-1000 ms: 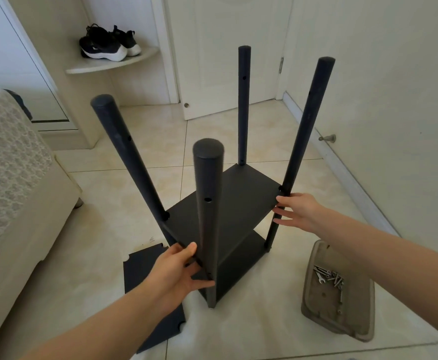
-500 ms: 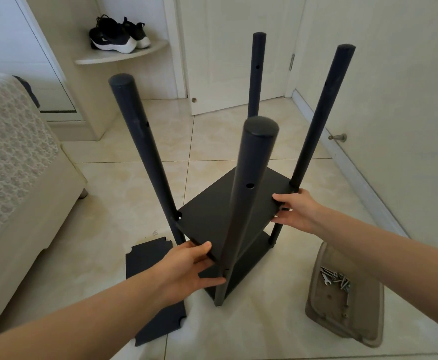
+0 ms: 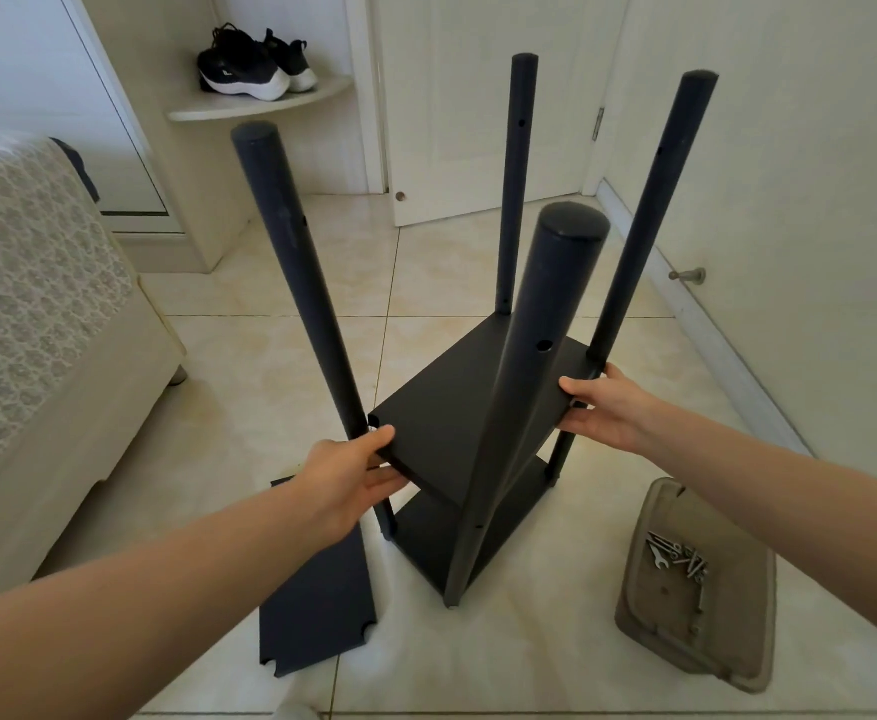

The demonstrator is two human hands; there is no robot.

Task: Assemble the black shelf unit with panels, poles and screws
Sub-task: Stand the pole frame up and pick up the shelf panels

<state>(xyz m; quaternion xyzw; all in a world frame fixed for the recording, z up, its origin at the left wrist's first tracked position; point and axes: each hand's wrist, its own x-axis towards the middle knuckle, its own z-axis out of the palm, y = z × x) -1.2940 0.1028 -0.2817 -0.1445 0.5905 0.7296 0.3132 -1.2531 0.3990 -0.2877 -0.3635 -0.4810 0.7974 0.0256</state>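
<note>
Shelf unit [image 3: 524, 366] has turned; left hand [image 3: 342, 475] and right hand [image 3: 607, 407] each clasp an upper panel [image 3: 452, 407] edge, probably aligning it for screws [image 3: 678, 556].

Pale room corner with glossy cream floor tiles [image 3: 280, 283].
A white door [image 3: 478, 106] stands straight ahead. A metal doorstop [image 3: 688, 275] sticks out low on the right wall [image 3: 815, 174]. Black sneakers [image 3: 249, 65] sit on a rounded corner shelf [image 3: 270, 107]. A lace-covered bed [image 3: 36, 304] fills the left side. The light is soft and even.
</note>
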